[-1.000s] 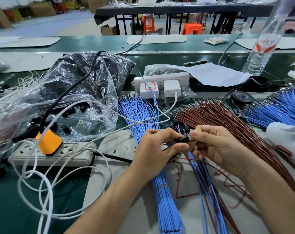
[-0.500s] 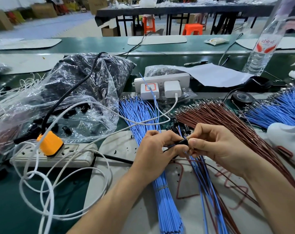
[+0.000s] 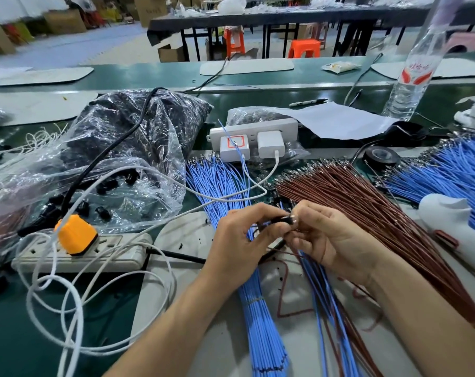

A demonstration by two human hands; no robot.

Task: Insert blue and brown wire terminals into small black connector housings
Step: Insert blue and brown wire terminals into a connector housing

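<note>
My left hand (image 3: 241,240) pinches a small black connector housing (image 3: 281,219) between thumb and fingers above the table's middle. My right hand (image 3: 329,235) meets it from the right, its fingertips pinching a wire terminal at the housing's end; which wire it is stays hidden by the fingers. A bundle of blue wires (image 3: 220,180) fans out behind my left hand and runs down under my wrist. Brown wires (image 3: 348,191) spread to the right under my right forearm. More blue wires (image 3: 454,172) lie at the far right.
A clear bag of black housings (image 3: 116,159) sits at the left. A white power strip (image 3: 76,254) with an orange plug (image 3: 76,235) and looping white cables lies in front of it. Two chargers (image 3: 247,145), black tape (image 3: 382,156), a water bottle (image 3: 413,77) and paper stand behind.
Both hands stay together at the housing; my right fingers have shifted slightly against its end. Everything else is unmoved.
</note>
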